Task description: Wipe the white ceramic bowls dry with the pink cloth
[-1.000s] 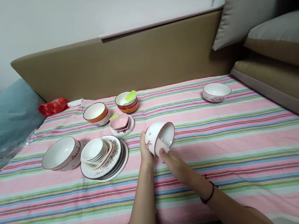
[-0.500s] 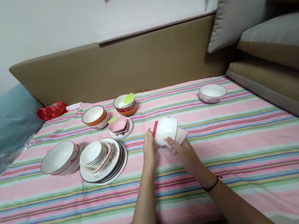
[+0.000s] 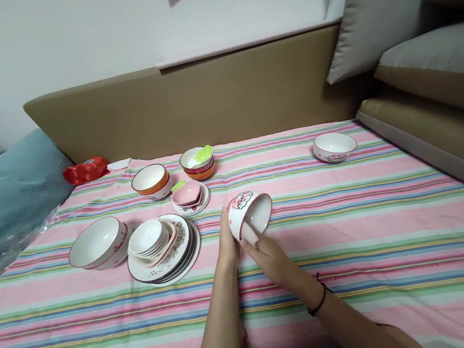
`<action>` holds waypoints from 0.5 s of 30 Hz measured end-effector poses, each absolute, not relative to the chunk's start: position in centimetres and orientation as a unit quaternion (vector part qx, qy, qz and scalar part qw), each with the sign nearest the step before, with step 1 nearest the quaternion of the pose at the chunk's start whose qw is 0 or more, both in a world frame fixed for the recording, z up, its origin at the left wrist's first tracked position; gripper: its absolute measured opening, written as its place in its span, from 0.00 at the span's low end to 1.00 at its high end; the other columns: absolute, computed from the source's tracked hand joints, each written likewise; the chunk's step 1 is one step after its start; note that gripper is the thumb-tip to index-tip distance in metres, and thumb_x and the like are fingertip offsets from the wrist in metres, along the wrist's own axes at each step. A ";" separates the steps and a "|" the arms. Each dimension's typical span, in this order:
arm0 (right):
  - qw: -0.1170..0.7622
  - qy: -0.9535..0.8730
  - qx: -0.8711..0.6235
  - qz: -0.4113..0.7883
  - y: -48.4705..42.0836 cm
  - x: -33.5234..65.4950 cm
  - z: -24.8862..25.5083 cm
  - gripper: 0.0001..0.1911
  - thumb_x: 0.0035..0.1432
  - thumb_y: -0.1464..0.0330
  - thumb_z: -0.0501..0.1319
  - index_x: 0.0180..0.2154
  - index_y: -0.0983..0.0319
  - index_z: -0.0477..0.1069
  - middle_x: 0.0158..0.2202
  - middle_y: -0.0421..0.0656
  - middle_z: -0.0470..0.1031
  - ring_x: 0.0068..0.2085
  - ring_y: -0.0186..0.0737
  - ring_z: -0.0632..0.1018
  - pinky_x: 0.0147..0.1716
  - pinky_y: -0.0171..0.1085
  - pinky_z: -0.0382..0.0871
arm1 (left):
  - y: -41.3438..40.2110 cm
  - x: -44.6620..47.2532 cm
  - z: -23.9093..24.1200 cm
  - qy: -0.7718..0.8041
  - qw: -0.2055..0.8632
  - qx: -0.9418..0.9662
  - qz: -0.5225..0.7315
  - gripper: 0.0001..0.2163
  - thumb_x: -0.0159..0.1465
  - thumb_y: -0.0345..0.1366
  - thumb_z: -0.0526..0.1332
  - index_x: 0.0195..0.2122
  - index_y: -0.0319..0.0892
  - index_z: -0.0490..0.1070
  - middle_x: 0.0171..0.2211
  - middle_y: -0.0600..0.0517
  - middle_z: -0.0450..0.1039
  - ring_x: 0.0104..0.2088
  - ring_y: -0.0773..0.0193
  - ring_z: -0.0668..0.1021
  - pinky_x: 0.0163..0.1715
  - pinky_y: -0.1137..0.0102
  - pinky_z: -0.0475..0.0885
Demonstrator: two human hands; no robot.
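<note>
A white bowl with a red rim and a red-and-black flower pattern (image 3: 241, 203) is tilted on its side above the cloth, its mouth facing right and toward me. My left hand (image 3: 227, 243) grips it from the left, fingers mostly hidden behind it. My right hand (image 3: 273, 258) pinches a folded white cloth or tissue (image 3: 249, 233) against the near rim. Left of my hands stand a stack of plates (image 3: 183, 257) topped with small white bowls (image 3: 145, 237), and a large white bowl (image 3: 98, 243).
Farther back are an orange-banded bowl (image 3: 149, 179), stacked bowls holding a green item (image 3: 203, 154), and pink dishes (image 3: 186, 193) on small plates. A matching white bowl (image 3: 335, 147) sits at right on the striped cloth (image 3: 353, 225). Cushions (image 3: 390, 5) border the right side.
The bowl has turned in my hands from its base facing left to its patterned side and open mouth showing. My right hand and the white cloth have moved left, to the near rim.
</note>
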State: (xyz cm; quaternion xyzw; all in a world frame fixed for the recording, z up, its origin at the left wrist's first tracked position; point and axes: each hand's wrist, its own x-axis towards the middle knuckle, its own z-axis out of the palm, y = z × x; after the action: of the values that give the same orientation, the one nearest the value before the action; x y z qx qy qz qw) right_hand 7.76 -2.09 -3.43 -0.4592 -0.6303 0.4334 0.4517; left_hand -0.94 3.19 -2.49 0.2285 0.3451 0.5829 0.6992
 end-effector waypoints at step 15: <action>0.623 -0.347 -0.459 0.530 -1.1 10.9 -1.5 0.22 0.52 0.59 0.67 0.47 0.63 0.75 0.44 0.47 0.80 0.45 0.48 0.79 0.46 0.45 0.74 | 2.9 -2.1 -2.0 0.405 0.701 0.293 0.508 0.36 0.54 0.40 0.70 0.62 0.47 0.57 0.49 0.43 0.75 0.44 0.58 0.79 0.45 0.64 0.72</action>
State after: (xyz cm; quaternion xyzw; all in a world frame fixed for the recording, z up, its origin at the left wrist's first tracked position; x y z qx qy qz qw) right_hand 10.88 -1.13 -1.51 -0.4588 -0.3467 0.5299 0.6233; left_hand -2.09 2.93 -2.02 0.2925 0.4053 0.5080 0.7014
